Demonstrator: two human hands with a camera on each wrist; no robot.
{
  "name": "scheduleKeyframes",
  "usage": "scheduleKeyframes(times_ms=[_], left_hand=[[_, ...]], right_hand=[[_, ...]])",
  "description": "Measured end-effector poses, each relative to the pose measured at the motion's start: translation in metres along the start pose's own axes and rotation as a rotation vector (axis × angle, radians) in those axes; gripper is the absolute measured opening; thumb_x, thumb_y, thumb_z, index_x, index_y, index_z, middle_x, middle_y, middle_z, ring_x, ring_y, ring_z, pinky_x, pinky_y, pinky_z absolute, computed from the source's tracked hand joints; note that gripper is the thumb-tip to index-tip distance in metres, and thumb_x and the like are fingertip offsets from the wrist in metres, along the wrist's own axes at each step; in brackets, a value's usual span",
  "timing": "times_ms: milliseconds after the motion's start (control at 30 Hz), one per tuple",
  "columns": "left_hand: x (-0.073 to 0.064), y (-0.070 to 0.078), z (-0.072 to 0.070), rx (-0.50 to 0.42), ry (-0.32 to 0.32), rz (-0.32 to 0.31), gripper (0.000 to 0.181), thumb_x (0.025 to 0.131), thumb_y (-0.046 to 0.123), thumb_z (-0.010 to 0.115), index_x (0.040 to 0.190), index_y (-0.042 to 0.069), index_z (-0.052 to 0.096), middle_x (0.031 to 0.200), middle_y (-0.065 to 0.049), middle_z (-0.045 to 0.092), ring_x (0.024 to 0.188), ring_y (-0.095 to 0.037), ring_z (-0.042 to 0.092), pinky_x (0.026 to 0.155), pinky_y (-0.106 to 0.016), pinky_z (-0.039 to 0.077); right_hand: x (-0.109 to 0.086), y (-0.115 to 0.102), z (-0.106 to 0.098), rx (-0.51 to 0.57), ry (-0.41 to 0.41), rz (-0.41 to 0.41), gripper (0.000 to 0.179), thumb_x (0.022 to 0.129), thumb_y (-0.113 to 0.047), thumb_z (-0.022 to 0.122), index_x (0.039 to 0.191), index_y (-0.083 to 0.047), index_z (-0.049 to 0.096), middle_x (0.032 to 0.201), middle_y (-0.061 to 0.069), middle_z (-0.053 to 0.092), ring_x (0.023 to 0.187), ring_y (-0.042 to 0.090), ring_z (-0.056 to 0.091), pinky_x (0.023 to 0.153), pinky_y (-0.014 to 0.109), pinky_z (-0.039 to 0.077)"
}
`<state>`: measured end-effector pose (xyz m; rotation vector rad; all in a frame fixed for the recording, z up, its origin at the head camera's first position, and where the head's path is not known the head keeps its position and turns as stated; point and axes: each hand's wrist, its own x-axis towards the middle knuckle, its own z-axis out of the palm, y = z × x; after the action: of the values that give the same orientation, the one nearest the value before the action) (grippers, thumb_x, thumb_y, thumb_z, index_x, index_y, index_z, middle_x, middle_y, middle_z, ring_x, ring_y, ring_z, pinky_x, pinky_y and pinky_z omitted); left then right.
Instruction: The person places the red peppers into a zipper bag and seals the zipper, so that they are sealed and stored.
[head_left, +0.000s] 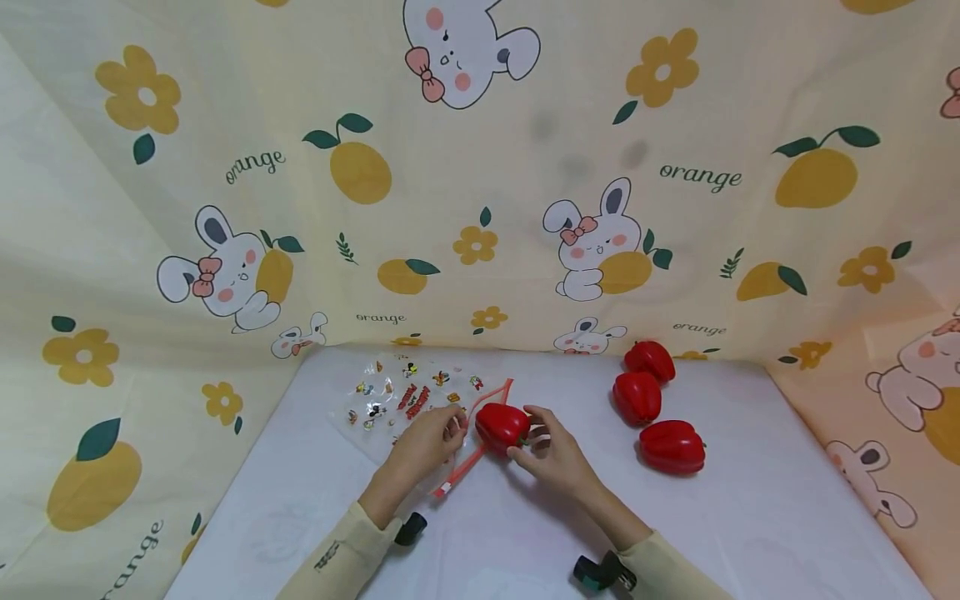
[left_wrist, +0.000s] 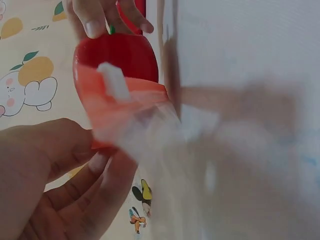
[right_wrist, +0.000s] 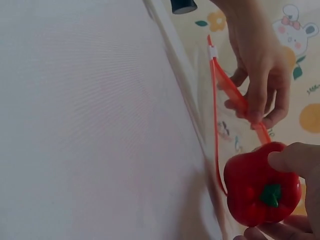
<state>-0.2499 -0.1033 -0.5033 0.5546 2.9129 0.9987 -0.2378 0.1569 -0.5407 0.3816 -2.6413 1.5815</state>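
My left hand [head_left: 429, 443] pinches the orange rim of a clear zip bag [head_left: 375, 433] printed with small cartoon figures. In the right wrist view the bag's orange zip edge [right_wrist: 232, 92] is parted into two strips, with a white slider [right_wrist: 212, 52] near one end. My right hand [head_left: 555, 457] grips a red bell pepper [head_left: 501, 427] by its sides, its green stem [right_wrist: 270, 195] facing the right palm. The pepper is at the bag's mouth, its far end by the orange strips. How far it reaches inside, I cannot tell.
Three more red bell peppers lie to the right on the white table [head_left: 765, 517]: a back one [head_left: 650, 362], a middle one [head_left: 637, 397] and a front one [head_left: 672, 447]. A printed cloth [head_left: 510, 183] hangs behind the table and at its sides.
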Motion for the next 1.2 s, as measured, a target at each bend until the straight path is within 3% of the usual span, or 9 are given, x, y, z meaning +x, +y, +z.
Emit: scheduleKeyframes(times_ms=[233,467,600,933,1200], left_hand=[[-0.001,0.005,0.0,0.011,0.016,0.071,0.009,0.101,0.011,0.073,0.109,0.013,0.07,0.089,0.007,0.066,0.082,-0.009,0.06,0.07,-0.024,0.053],[-0.005,0.012,-0.001,0.048,-0.003,0.071,0.015,0.101,0.015,0.073,0.115,0.017,0.07,0.091,0.009,0.065,0.081,-0.01,0.059,0.069,-0.023,0.053],[-0.007,0.013,-0.001,0.082,0.004,0.108,0.015,0.1,0.015,0.072,0.114,0.02,0.068,0.091,0.009,0.064,0.08,-0.008,0.058,0.068,-0.023,0.052],[-0.008,0.012,0.002,0.107,-0.013,0.157,0.017,0.101,0.017,0.074,0.116,0.021,0.07,0.095,0.01,0.066,0.083,-0.008,0.059,0.07,-0.023,0.052],[-0.003,0.009,0.006,0.126,-0.047,0.231,0.013,0.101,0.018,0.074,0.11,0.025,0.067,0.092,0.013,0.063,0.083,-0.01,0.061,0.07,-0.024,0.051]], right_hand=[[0.005,0.002,0.005,0.036,0.031,-0.006,0.07,0.086,-0.012,0.091,0.143,-0.005,0.052,0.128,0.011,0.067,0.112,0.03,0.067,0.097,0.05,0.059],[0.011,0.004,0.008,0.089,0.058,0.009,0.066,0.087,-0.01,0.09,0.141,-0.001,0.054,0.123,0.015,0.067,0.108,0.031,0.07,0.097,0.049,0.06],[0.013,0.006,0.01,0.109,0.055,-0.003,0.066,0.088,-0.009,0.089,0.143,0.0,0.054,0.125,0.017,0.067,0.111,0.033,0.069,0.099,0.05,0.059],[0.017,0.004,0.017,0.072,0.06,-0.012,0.067,0.089,-0.013,0.089,0.146,-0.006,0.055,0.126,0.01,0.068,0.112,0.028,0.067,0.099,0.048,0.058],[0.018,0.004,0.022,0.069,0.07,-0.057,0.066,0.088,-0.011,0.09,0.144,-0.001,0.057,0.123,0.013,0.069,0.11,0.031,0.069,0.096,0.049,0.059]])
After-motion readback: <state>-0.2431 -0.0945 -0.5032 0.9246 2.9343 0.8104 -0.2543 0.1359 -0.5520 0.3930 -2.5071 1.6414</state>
